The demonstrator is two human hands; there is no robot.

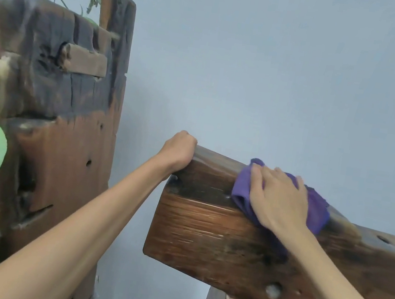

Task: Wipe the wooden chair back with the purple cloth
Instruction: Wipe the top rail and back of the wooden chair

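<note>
We've got our left hand (177, 152) curled tight over the left end of the wooden chair back (204, 233), gripping its top edge. Our right hand (277, 197) is spread flat, fingers open, pressing the purple cloth (244, 190) onto the top rail, just right of the left hand.
</note>
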